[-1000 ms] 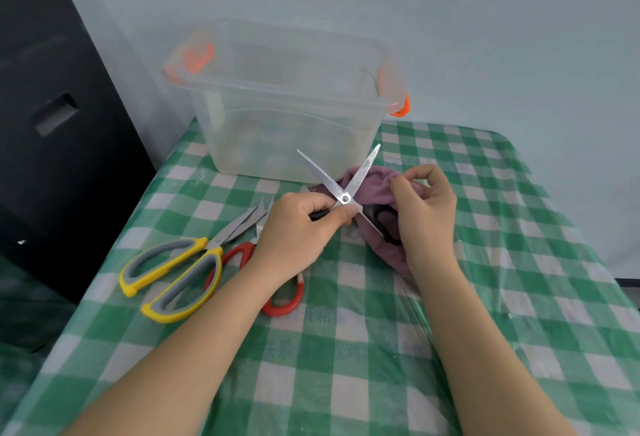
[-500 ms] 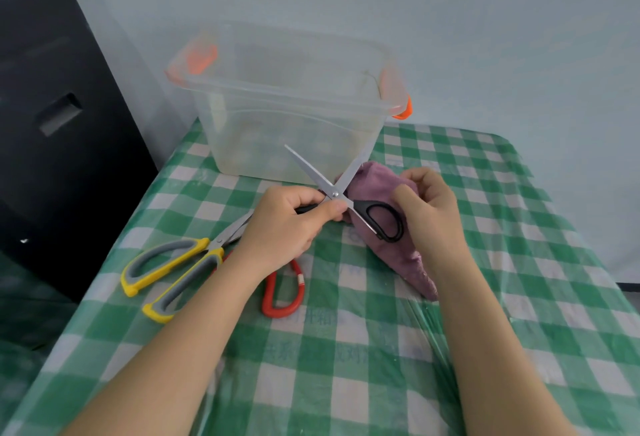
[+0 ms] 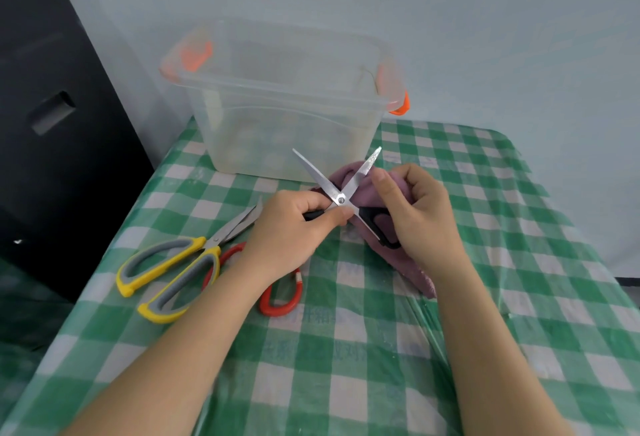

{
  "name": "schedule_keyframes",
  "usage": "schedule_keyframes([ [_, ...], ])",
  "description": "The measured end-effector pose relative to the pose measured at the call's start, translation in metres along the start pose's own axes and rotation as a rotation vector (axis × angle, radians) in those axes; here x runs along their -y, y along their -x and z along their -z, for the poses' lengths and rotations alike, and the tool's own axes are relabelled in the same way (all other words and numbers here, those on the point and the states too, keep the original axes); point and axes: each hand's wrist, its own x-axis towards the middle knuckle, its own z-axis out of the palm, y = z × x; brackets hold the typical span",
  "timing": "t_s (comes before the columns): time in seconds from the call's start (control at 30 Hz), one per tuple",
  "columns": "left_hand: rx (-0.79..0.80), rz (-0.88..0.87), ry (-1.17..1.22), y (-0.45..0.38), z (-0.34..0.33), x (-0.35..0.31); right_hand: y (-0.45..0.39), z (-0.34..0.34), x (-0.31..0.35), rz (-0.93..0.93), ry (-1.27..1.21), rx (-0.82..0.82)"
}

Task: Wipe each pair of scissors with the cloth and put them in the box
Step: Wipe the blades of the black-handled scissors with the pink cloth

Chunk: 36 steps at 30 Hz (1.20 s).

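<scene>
Black-handled scissors [image 3: 337, 190] stand open in an X above the table, blades pointing up and away. My left hand [image 3: 294, 228] grips one black handle near the pivot. My right hand [image 3: 415, 207] holds the purple cloth [image 3: 353, 190] against the right blade, thumb pressing on it. The cloth hangs down under my right wrist. Yellow-and-grey scissors [image 3: 176, 269] lie at the left. Beside them are red-handled scissors [image 3: 280, 297], partly hidden under my left forearm. The clear plastic box [image 3: 277, 117] with orange latches stands behind, lidless.
A green-and-white checked tablecloth [image 3: 346, 366] under a plastic film covers the table. A black object [image 3: 52, 124] stands off the table's left edge. A pale wall runs behind the box.
The black scissors shifted slightly and the right blade now lies against the cloth. My right hand moved up from the handle loop so its thumb presses the cloth to the blade.
</scene>
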Motion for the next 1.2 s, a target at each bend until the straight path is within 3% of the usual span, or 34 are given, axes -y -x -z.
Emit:
schedule_keyframes([
  [0.13,-0.015,-0.005,-0.015,-0.002,-0.001,0.003,0.001,0.006,0.005,-0.119,-0.136,0.107],
  [0.4,0.019,0.012,0.024,0.0,-0.003,0.003,-0.001,0.007,0.001,-0.177,-0.15,0.083],
  [0.77,0.042,0.019,0.004,0.0,-0.006,0.002,0.0,0.01,0.003,-0.085,-0.204,0.145],
  [1.2,0.004,-0.02,-0.073,0.0,-0.011,0.006,0.0,-0.01,-0.007,-0.018,-0.059,-0.04],
])
